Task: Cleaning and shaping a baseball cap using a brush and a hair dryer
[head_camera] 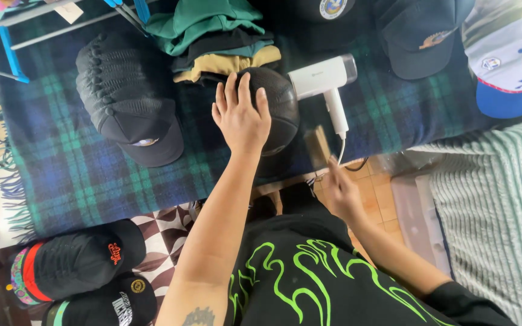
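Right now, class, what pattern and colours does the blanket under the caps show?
The blanket is a dark blue and green tartan plaid with a fringed edge, seen in the head view.

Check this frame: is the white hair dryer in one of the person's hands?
No. The white hair dryer lies on the plaid blanket; the left hand rests on a black cap and the right hand holds a brush.

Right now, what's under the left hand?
The left hand lies flat on a black cap, which rests on the plaid blanket. The palm covers the cap's left side; anything inside the cap is hidden.
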